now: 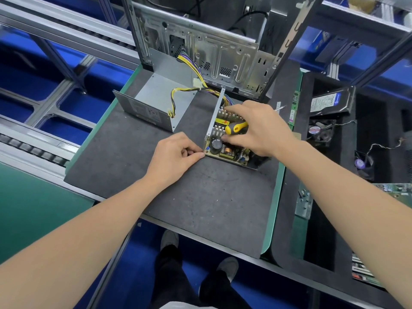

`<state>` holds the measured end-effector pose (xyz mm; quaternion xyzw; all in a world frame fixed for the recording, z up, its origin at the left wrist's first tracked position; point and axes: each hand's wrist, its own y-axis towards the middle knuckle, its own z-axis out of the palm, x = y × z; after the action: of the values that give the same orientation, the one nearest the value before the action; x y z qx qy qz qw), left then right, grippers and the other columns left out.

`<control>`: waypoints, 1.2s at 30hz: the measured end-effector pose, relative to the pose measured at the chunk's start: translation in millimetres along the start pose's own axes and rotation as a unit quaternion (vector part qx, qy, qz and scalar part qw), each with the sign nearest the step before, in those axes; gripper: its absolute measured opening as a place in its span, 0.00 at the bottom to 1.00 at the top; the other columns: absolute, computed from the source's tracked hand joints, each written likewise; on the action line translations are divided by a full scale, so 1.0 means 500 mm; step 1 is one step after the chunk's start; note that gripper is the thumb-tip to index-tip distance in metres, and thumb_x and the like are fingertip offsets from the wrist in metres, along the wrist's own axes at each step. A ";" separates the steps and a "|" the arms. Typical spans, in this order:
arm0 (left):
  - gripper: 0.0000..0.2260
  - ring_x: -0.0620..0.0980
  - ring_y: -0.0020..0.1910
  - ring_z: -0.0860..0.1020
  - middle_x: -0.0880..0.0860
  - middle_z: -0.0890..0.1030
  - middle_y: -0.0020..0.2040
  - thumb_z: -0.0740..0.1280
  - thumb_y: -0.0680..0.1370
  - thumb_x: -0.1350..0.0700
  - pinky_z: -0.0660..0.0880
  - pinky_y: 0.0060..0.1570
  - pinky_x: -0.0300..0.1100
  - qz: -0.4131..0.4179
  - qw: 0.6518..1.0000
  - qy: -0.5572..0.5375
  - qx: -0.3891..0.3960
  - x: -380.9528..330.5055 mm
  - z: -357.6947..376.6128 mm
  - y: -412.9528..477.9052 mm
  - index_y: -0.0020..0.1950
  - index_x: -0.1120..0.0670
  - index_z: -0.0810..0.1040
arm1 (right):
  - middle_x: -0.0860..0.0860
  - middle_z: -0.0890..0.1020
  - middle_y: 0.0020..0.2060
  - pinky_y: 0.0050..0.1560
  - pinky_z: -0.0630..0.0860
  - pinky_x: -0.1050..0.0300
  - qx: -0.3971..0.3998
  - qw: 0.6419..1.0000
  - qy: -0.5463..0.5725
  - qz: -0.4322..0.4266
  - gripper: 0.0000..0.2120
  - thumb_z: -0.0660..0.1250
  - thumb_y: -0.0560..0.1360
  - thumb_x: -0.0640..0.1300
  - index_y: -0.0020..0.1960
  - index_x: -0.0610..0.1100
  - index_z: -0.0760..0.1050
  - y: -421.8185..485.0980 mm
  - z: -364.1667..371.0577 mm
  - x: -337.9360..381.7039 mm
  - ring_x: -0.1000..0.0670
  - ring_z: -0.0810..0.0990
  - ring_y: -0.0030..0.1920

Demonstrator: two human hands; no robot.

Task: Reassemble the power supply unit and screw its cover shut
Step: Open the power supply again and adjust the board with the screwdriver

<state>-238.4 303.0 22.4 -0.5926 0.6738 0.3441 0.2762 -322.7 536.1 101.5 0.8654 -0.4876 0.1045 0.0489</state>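
The open power supply base lies on the dark mat, its circuit board, heatsinks and a black capacitor exposed. My right hand rests over the board and grips a yellow-and-black screwdriver by its handle. My left hand has its fingers curled, and the thumb and forefinger pinch the near left corner of the base. The grey metal cover lies apart to the left, open side up. A bundle of yellow, purple and black wires runs from the base across the cover to the back.
A bare computer case frame stands at the back of the dark mat. To the right, a black foam tray holds a hard drive, fans and circuit boards. Conveyor rails run on the left.
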 end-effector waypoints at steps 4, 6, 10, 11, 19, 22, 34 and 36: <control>0.03 0.46 0.38 0.78 0.44 0.79 0.40 0.80 0.73 0.55 0.70 0.37 0.30 -0.008 1.000 -0.010 0.001 0.001 0.002 0.000 0.44 0.50 0.88 | 0.48 0.81 0.55 0.56 0.80 0.45 -0.012 1.000 0.011 0.000 0.38 0.74 0.70 0.63 0.75 0.48 0.73 0.003 0.011 -0.005 0.42 0.80 0.59; 0.03 0.47 0.39 0.79 0.44 0.80 0.40 0.80 0.73 0.56 0.70 0.37 0.30 -0.014 1.000 -0.015 0.002 0.002 0.002 0.001 0.44 0.50 0.87 | 0.49 0.80 0.55 0.55 0.80 0.44 -0.016 1.000 0.010 0.004 0.37 0.73 0.70 0.64 0.74 0.49 0.74 0.004 0.012 -0.005 0.42 0.80 0.59; 0.03 0.46 0.39 0.78 0.44 0.80 0.40 0.80 0.73 0.56 0.69 0.37 0.30 -0.011 1.000 -0.015 0.004 0.002 0.001 0.002 0.44 0.50 0.88 | 0.49 0.80 0.56 0.55 0.81 0.43 -0.023 1.000 0.011 0.005 0.36 0.72 0.71 0.65 0.73 0.49 0.73 0.002 0.011 -0.003 0.42 0.80 0.59; 0.03 0.46 0.39 0.78 0.43 0.80 0.40 0.80 0.73 0.56 0.69 0.37 0.29 -0.009 1.000 -0.014 0.005 0.002 0.001 0.002 0.44 0.50 0.88 | 0.49 0.80 0.56 0.55 0.81 0.43 -0.024 1.000 0.010 0.005 0.36 0.73 0.71 0.65 0.73 0.49 0.73 0.001 0.011 -0.003 0.42 0.79 0.59; 0.03 0.46 0.39 0.79 0.44 0.80 0.41 0.80 0.73 0.56 0.70 0.37 0.30 -0.005 1.000 -0.017 0.003 0.003 0.003 0.002 0.44 0.50 0.87 | 0.48 0.80 0.58 0.56 0.80 0.43 -0.013 1.000 0.010 0.011 0.37 0.77 0.70 0.63 0.74 0.49 0.73 0.002 0.009 0.000 0.42 0.79 0.60; 0.03 0.47 0.39 0.79 0.44 0.80 0.40 0.80 0.73 0.56 0.70 0.37 0.30 -0.005 1.000 -0.019 0.001 0.004 0.003 0.002 0.44 0.50 0.87 | 0.48 0.80 0.58 0.58 0.79 0.43 -0.008 1.000 0.015 0.007 0.38 0.78 0.69 0.62 0.74 0.48 0.73 0.003 0.007 -0.001 0.42 0.79 0.60; 0.07 0.45 0.36 0.77 0.44 0.81 0.40 0.82 0.70 0.51 0.71 0.39 0.29 -0.022 0.998 -0.058 -0.002 0.000 -0.006 0.001 0.43 0.47 0.86 | 0.45 0.72 0.58 0.58 0.73 0.54 -0.083 0.989 0.098 -0.068 0.18 0.70 0.81 0.48 0.68 0.42 0.77 -0.032 -0.043 0.017 0.47 0.74 0.54; 0.08 0.43 0.36 0.77 0.44 0.81 0.39 0.83 0.68 0.51 0.71 0.39 0.28 -0.038 0.996 -0.079 0.002 -0.003 -0.010 -0.001 0.42 0.46 0.85 | 0.43 0.74 0.55 0.58 0.72 0.52 -0.152 0.978 0.127 -0.064 0.11 0.66 0.84 0.45 0.57 0.38 0.80 -0.038 -0.070 0.044 0.45 0.75 0.53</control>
<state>-237.5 300.0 26.2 -0.5883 0.6277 0.3775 0.3426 -299.9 534.2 141.1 0.8571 -0.4308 0.1349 0.2481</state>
